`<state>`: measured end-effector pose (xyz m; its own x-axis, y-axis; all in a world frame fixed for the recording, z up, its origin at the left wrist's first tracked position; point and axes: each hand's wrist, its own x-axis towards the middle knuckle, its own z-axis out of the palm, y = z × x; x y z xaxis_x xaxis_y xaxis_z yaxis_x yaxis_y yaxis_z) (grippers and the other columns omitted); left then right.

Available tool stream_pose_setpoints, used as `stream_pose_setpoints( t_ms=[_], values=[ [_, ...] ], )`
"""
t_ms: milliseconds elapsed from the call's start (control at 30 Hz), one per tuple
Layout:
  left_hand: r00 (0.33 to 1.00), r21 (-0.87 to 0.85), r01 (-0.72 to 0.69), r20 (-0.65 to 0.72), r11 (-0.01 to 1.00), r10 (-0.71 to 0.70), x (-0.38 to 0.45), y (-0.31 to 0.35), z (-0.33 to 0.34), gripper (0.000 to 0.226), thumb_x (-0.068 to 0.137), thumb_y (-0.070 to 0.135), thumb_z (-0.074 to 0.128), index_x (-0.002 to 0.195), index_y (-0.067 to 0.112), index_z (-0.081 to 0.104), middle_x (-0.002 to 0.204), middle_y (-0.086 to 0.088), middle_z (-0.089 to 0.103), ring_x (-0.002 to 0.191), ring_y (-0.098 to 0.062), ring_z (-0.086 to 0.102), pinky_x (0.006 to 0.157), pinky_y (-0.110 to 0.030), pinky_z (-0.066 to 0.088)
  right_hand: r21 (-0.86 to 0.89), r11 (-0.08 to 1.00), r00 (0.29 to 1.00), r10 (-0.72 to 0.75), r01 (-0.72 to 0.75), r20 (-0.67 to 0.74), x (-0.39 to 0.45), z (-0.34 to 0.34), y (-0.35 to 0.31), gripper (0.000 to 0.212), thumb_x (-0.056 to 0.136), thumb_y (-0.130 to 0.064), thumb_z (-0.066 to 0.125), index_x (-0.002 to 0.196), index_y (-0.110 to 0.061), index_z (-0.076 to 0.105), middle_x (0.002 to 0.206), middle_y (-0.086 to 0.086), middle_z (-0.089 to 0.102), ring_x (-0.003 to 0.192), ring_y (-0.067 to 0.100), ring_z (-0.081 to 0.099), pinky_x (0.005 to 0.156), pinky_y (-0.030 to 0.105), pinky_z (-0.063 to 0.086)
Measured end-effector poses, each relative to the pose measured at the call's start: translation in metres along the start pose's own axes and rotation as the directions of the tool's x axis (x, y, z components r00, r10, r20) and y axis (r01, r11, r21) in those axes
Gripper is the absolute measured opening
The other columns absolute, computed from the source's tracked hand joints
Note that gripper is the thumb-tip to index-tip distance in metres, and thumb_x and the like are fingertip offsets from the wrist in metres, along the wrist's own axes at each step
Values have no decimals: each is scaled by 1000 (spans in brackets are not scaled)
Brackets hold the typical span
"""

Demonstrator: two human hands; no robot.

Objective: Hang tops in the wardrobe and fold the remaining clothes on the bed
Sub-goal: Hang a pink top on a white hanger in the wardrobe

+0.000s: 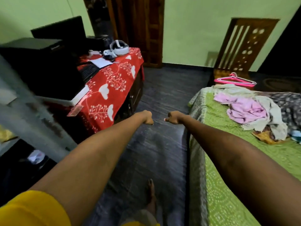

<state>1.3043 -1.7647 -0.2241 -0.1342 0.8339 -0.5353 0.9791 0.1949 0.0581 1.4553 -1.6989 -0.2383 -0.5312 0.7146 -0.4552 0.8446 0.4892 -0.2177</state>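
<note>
crumpled heap of lilac, grey and dark patterned clothes (254, 110) on green printed bedsheet bed (228, 185), far right | pink plastic hangers (236, 79) just beyond heap | left hand (147, 117) fist, empty | right hand (173, 117) fist, empty | both over dark floor (159, 88), near red floral-cloth table (112, 88)

Short yellow sleeve (32, 207), bare forearms, seemingly bare foot (151, 193) below.

Cloth bedsheet (228, 160); plastic hangers (236, 79); wood chair (247, 44).
</note>
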Motion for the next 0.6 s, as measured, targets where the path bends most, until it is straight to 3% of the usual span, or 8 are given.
stream_pose_setpoints(
  t_ms=[200, 367, 500, 600],
  values=[
    [997, 26, -61, -39, 998, 62, 118, 16, -70, 44, 94, 28, 52, 124, -4, 52, 132, -22, 50, 116, -37, 51, 90, -41, 44, 48, 996, 996, 80, -78, -46, 91, -63, 54, 49, 98, -40, 44, 121, 2, 53, 127, 22, 54, 113, 33, 52, 79, 31, 36],
    [989, 32, -140, -46, 990, 141, 210, 27, -137, 42, 95, 28, 50, 120, -5, 54, 127, -22, 54, 114, -36, 53, 90, -38, 45, 89, 984, 984, 163, -157, -73, 156, -118, 99, 52, 98, -39, 44, 129, 3, 46, 135, 22, 48, 122, 33, 47, 92, 32, 39],
    [981, 49, -191, 23, 980, 190, 275, 47, -175, 43, 97, 27, 49, 125, -6, 50, 131, -23, 49, 117, -37, 49, 94, -42, 43, 147, 969, 973, 213, -199, -87, 202, -148, 134, 54, 97, -39, 47, 132, 2, 44, 137, 21, 47, 124, 33, 46, 96, 33, 38],
    [973, 60, -227, 49, 972, 224, 330, 64, -198, 37, 95, 26, 50, 113, -6, 56, 118, -29, 54, 106, -39, 54, 91, -46, 44, 171, 954, 961, 262, -245, -90, 239, -169, 165, 53, 97, -38, 46, 133, 2, 43, 138, 21, 46, 125, 33, 45, 96, 33, 38]
  ],
)
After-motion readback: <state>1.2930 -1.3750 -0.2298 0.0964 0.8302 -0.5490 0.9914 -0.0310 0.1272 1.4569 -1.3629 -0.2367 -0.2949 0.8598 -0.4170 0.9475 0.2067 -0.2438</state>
